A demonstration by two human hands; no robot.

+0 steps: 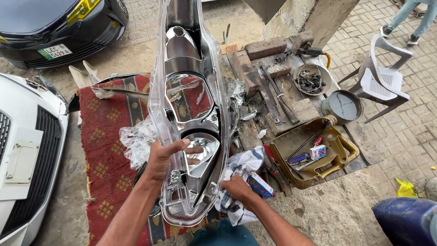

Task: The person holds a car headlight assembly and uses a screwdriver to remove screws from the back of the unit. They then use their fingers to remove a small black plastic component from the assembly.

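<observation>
Centrally, a large car headlight housing [191,114] with clear lens and chrome reflectors stands upright on its end, lower end near the person, upper end running out of the top of the view. Behind it lies a red patterned rug [107,150], and to the right a rough wooden desk [296,107] carrying bricks, long metal tools and a round bowl of small metal parts [310,79]. A cut-open tan plastic can [314,157] at the desk's near right edge holds a blue lighter and a small box. A grey tin [343,107] stands just beyond it. Left hand [166,157]: closed around the housing's left edge, thumb laid across the front toward the lower reflector, holding the unit upright. Right hand [236,187]: fingers curled shut on a white patterned cloth [241,168], pressed against the housing's lower right edge. Crumpled clear plastic film [136,141] lies on the rug, just left of the housing. A white plastic chair [384,75] stands on paving at right.
</observation>
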